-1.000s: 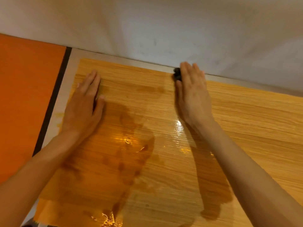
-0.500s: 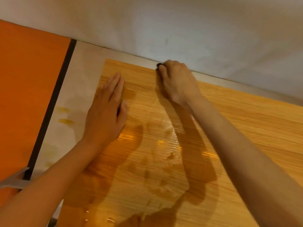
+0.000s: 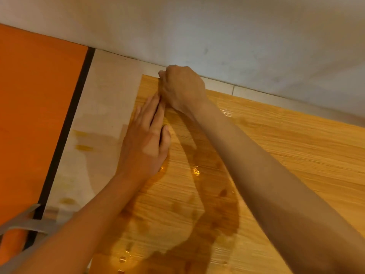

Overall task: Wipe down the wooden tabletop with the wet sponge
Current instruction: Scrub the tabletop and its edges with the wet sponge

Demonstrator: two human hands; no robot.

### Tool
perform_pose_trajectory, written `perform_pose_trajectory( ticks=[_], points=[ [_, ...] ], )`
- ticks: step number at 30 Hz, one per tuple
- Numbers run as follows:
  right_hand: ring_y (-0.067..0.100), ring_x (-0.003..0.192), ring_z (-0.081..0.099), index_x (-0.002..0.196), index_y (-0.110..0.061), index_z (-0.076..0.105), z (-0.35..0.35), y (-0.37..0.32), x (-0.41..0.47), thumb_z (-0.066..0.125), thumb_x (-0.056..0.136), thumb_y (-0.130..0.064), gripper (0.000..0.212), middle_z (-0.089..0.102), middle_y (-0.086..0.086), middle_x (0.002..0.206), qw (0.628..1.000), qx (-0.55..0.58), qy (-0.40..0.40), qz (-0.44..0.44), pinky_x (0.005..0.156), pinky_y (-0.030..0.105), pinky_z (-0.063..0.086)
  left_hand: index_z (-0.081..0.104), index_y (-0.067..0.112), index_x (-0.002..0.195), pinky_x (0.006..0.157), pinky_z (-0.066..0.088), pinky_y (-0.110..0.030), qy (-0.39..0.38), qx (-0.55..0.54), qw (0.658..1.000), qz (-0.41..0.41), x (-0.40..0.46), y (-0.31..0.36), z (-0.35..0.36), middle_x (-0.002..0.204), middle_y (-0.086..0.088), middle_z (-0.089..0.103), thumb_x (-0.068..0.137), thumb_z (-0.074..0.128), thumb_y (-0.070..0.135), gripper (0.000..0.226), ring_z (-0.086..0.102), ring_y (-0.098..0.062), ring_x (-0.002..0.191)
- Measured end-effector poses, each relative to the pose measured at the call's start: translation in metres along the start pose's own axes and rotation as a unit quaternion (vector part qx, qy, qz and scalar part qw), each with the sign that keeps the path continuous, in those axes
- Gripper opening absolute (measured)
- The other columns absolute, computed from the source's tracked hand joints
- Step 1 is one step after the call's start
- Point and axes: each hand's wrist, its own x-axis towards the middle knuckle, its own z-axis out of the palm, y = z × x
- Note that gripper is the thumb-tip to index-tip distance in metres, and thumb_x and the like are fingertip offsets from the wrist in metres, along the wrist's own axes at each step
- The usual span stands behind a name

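Note:
The wooden tabletop (image 3: pixel 296 155) fills the lower right, glossy with wet streaks. My right hand (image 3: pixel 182 88) is curled at the table's far left corner against the wall, closed over a dark sponge of which only a small black tip (image 3: pixel 159 72) shows. My left hand (image 3: pixel 146 139) lies flat on the wood near the left edge, fingers together, fingertips touching the right hand's heel. It holds nothing.
A white wall (image 3: pixel 197 26) runs along the far side. Left of the table is pale tiled floor (image 3: pixel 98 115) with yellowish drips, then a black strip (image 3: pixel 65 135) and an orange surface (image 3: pixel 29 115). A grey strap (image 3: pixel 23 220) shows at lower left.
My right hand has slid left along the far edge to the corner and curled into a fist on the sponge. My left hand now touches it. The view has shifted left.

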Motion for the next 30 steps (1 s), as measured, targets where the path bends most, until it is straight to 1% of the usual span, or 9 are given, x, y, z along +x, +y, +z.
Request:
perform_pose_trajectory(
  ticks=[2,5,9,12,14,17,21,26,30],
  points=[
    [0.031,0.101,0.059,0.104,-0.010,0.062,-0.010,0.030,-0.016,0.034,0.103,-0.032,0.036,0.066,0.012,0.109,0.997,0.069,0.008,0.033,0.073,0.034,0.040,0.031,0.002,0.156,0.128,0.008,-0.032,0.005,-0.007,1.000,0.004,-0.001,0.001,0.000,0.166,-0.012,0.024,0.103,0.040,0.019,0.056,0.023,-0.025,0.154],
    [0.034,0.097,0.059,0.100,-0.010,0.065,-0.026,0.106,-0.062,0.036,0.102,-0.035,0.038,0.067,0.014,0.105,0.990,0.077,0.045,0.109,0.076,0.036,0.042,0.030,0.001,0.156,0.128,0.015,-0.040,0.016,-0.012,1.000,0.011,-0.002,0.001,0.001,0.166,-0.013,0.024,0.105,0.043,0.015,0.055,0.022,-0.025,0.155],
    [0.031,0.114,0.054,0.116,-0.010,0.065,-0.030,0.154,-0.107,0.039,0.103,-0.026,0.034,0.064,0.013,0.120,0.969,0.095,0.137,0.180,0.092,0.034,0.041,0.029,0.000,0.156,0.128,0.017,-0.042,0.022,-0.002,1.000,0.016,-0.003,-0.001,0.002,0.166,-0.013,0.024,0.106,0.043,0.016,0.054,0.022,-0.025,0.155],
    [0.027,0.137,0.038,0.136,-0.006,0.052,-0.005,0.130,-0.113,0.041,0.103,-0.020,0.037,0.051,0.013,0.141,0.960,0.105,0.197,0.168,0.112,0.028,0.028,0.032,-0.002,0.154,0.126,0.021,-0.046,0.029,-0.011,0.999,0.021,-0.003,-0.002,0.003,0.164,-0.015,0.027,0.105,0.046,0.013,0.054,0.024,-0.028,0.154],
    [0.026,0.146,0.024,0.141,-0.004,0.044,0.010,0.107,-0.132,0.041,0.104,-0.017,0.040,0.039,0.011,0.151,0.956,0.119,0.221,0.153,0.121,0.037,0.021,0.033,-0.003,0.153,0.126,0.022,-0.047,0.034,-0.013,0.999,0.023,-0.003,-0.002,0.003,0.164,-0.016,0.028,0.104,0.046,0.012,0.053,0.025,-0.029,0.154],
    [0.020,0.149,0.015,0.144,-0.005,0.041,0.034,0.086,-0.189,0.041,0.103,-0.019,0.043,0.033,0.006,0.155,0.970,0.115,0.186,0.105,0.120,0.048,0.023,0.035,-0.004,0.152,0.126,0.022,-0.047,0.043,-0.009,0.999,0.025,-0.003,-0.001,0.003,0.163,-0.017,0.030,0.104,0.047,0.011,0.052,0.025,-0.030,0.153],
    [0.018,0.149,0.012,0.146,-0.009,0.036,0.035,0.085,-0.208,0.035,0.103,-0.025,0.046,0.029,0.002,0.156,0.984,0.108,0.129,0.051,0.122,0.047,0.016,0.035,-0.004,0.152,0.128,0.016,-0.042,0.038,-0.001,0.999,0.023,-0.002,-0.001,0.002,0.163,-0.017,0.028,0.104,0.045,0.013,0.052,0.024,-0.030,0.153],
    [0.027,0.149,0.010,0.146,-0.006,0.035,0.007,0.086,-0.114,0.032,0.106,-0.023,0.044,0.027,0.009,0.157,0.971,0.103,0.169,0.135,0.121,0.046,0.015,0.032,-0.002,0.154,0.128,0.012,-0.037,0.020,0.007,1.000,0.019,-0.002,0.000,-0.001,0.165,-0.016,0.025,0.105,0.043,0.015,0.053,0.021,-0.028,0.155],
    [0.027,0.149,0.013,0.145,-0.005,0.037,0.029,0.052,-0.155,0.039,0.104,-0.018,0.043,0.030,0.009,0.155,0.973,0.114,0.173,0.100,0.124,0.040,0.010,0.031,-0.002,0.154,0.128,0.013,-0.039,0.013,0.014,1.000,0.017,-0.002,0.002,-0.004,0.165,-0.016,0.024,0.106,0.042,0.016,0.053,0.021,-0.028,0.155]
  ],
)
